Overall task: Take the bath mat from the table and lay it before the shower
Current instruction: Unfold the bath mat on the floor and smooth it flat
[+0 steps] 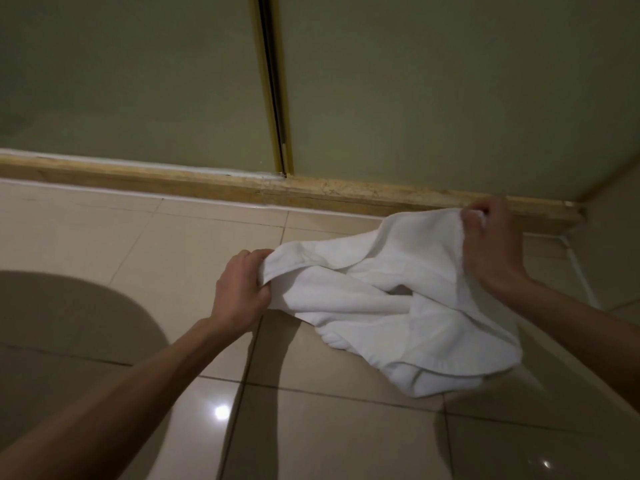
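The white bath mat (391, 306) hangs crumpled and partly folded between my hands, just above the beige tiled floor. My left hand (240, 292) grips its left corner. My right hand (491, 242) pinches its upper right corner close to the shower's stone threshold (207, 183). The mat's lower part sags down toward the floor at the right. Behind the threshold stand the shower's frosted glass doors (138, 81), shut, with a brass-coloured frame strip (275, 98) between them.
Glossy beige floor tiles (311, 427) stretch in front of the shower. A rounded pale fixture (69, 323) sits at the lower left. A wall corner (606, 237) closes the space on the right.
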`<state>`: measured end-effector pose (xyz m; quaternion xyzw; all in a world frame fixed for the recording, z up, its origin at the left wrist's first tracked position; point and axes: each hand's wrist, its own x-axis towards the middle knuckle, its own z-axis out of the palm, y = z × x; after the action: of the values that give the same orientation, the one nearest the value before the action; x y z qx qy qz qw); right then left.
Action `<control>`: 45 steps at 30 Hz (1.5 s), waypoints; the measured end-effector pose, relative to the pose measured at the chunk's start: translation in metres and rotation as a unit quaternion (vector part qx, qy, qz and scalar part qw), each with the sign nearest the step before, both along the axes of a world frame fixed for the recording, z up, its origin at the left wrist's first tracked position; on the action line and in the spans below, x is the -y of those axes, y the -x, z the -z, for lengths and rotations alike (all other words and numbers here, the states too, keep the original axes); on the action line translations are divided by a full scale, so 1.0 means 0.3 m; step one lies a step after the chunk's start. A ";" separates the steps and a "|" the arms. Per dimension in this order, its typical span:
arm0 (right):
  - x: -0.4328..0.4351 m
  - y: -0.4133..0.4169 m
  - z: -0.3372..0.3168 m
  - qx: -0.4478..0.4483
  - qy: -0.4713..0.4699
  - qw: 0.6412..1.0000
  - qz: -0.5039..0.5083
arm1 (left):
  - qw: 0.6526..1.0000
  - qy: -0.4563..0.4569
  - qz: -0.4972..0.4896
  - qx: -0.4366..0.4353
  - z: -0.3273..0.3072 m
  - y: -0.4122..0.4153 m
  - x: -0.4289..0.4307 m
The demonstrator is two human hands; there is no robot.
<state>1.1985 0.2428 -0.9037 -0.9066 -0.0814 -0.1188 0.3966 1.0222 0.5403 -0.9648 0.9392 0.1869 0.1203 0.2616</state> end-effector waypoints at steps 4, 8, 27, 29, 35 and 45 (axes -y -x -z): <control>0.019 -0.041 -0.028 0.033 -0.057 0.996 0.055 | 1.000 0.010 -0.025 -0.010 0.009 0.009 -0.014; 0.018 -0.053 -0.030 0.053 -0.081 0.993 0.070 | 0.997 0.024 -0.058 -0.037 0.007 0.001 -0.026; -0.076 0.516 -0.010 -0.136 -0.066 0.886 -0.439 | 0.974 -0.156 0.063 -0.151 0.012 -0.107 0.013; -0.065 0.537 0.032 -0.120 0.051 0.855 -0.502 | 0.962 -0.187 0.113 -0.164 0.012 -0.106 0.017; -0.089 0.535 0.106 -0.101 0.202 0.799 -0.558 | 0.916 -0.250 0.292 -0.115 0.000 -0.108 0.066; -0.096 0.511 0.074 -0.112 0.183 0.809 -0.547 | 0.922 -0.182 0.342 0.022 -0.051 -0.094 0.134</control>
<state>1.0453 0.2717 -0.9260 -0.7747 -0.5393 0.2376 0.2291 1.0504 0.5000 -0.9495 0.9745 -0.1769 0.0758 0.1153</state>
